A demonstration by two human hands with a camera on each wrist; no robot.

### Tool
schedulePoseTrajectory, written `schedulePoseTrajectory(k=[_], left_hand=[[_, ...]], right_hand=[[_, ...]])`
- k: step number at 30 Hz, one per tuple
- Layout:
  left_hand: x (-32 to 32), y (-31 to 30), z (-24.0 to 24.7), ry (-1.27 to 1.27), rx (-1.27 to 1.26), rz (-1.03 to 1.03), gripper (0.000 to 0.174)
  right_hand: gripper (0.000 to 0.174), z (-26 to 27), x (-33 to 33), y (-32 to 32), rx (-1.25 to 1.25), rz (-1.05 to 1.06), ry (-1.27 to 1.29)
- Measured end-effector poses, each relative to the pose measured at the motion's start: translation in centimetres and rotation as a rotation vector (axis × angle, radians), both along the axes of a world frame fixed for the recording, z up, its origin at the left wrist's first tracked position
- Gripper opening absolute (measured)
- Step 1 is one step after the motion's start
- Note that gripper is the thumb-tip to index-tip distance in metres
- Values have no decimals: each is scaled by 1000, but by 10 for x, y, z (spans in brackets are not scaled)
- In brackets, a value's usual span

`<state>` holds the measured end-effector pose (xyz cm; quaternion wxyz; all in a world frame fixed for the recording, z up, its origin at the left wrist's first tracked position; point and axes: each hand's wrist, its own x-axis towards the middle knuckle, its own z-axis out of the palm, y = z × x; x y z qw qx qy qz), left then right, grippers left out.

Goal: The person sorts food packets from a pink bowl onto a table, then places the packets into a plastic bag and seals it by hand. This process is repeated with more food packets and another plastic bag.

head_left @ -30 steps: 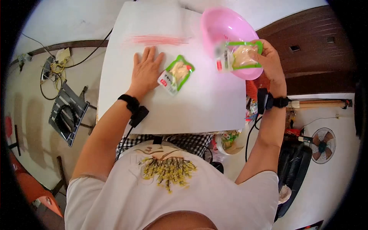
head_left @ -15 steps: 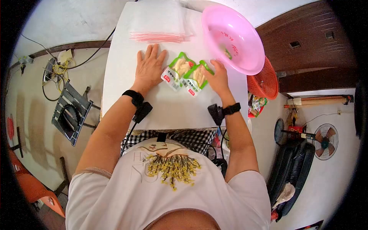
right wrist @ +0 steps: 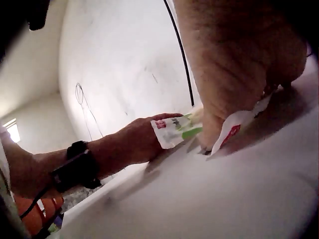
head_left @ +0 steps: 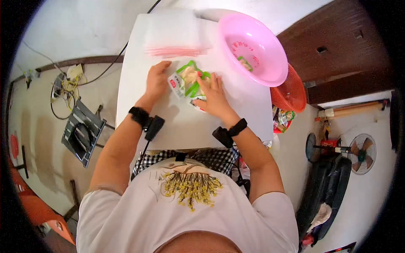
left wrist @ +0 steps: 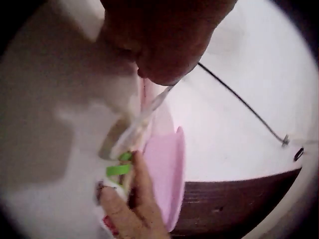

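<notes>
Two snack packets with green borders lie overlapping on the white table (head_left: 147, 122). The left packet (head_left: 176, 85), with pale food behind its clear window, is tipped up off the surface. Beside its left edge stands my left hand (head_left: 156, 82), turned on its side, fingers fairly straight and thumb hidden. My right hand (head_left: 216, 99) grips the right packet (head_left: 193, 91) between thumb and fingers, covering much of it. In the right wrist view, the tilted left packet (right wrist: 167, 135) leans in front of the left hand (right wrist: 137, 142).
A pink basin (head_left: 270, 52) at the back right holds another packet (head_left: 244, 63). Below it, beside the table, sits a red basket (head_left: 291, 92), with more packets (head_left: 282, 118) underneath. A stack of clear bags (head_left: 171, 33) with red edges lies at the far side.
The right hand brought a packet from the basin down beside the first and slid it left, partly under it. The left hand turned from flat onto its side.
</notes>
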<state>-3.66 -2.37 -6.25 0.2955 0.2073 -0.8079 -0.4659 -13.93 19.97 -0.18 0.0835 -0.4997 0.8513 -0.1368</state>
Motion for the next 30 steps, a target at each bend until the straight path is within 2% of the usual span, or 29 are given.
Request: schedulePoseTrajectory(k=[1,2,4,7,10,12,13,16,17,19,20,21,23,26,29,30], left_hand=[[1,-10,2,49,256,-62,43],[4,-17,3,71,268,-22,44],[19,-34,18,-41,119,-19,41],[25,-11,60,-140,-747,-111,47],[23,37,86,-372,-939,-435,71],[19,50,67,-347,-860,-466,81],[17,55,63,-335,-820,-481,86],[18,68,59,-385,-906,-357,80],[16,69,54,-387,-901,-333,79],[16,73,54,-433,-867,-315,78],[15,75,55,-454,-851,-304,77],[15,75,55,-449,-851,-302,77],[16,76,56,-441,-846,-293,75],[18,78,58,-398,-817,-275,74],[18,78,58,-392,-817,-279,73],[18,78,58,-403,-817,-281,73]], right_hand=[[87,1,1,-6,19,-8,-24],[87,1,2,-10,38,-18,-51],[90,-1,2,-14,48,-15,-25],[92,1,8,-17,67,-44,-5],[92,-2,9,-20,-26,-62,-27],[89,-28,-1,-23,-180,-14,-36],[80,-22,0,-24,-321,-2,-162],[67,19,-8,-14,-326,-133,-300],[50,30,-21,-5,-393,-97,-155],[32,69,-50,10,-551,-122,-334],[21,91,-65,17,-583,-158,-137],[17,98,-87,22,-674,-173,-123],[18,111,-121,31,-614,-325,-203],[24,99,-170,36,-44,-366,-207],[33,85,-174,38,150,-122,-254],[34,87,-171,36,182,-150,-261]])
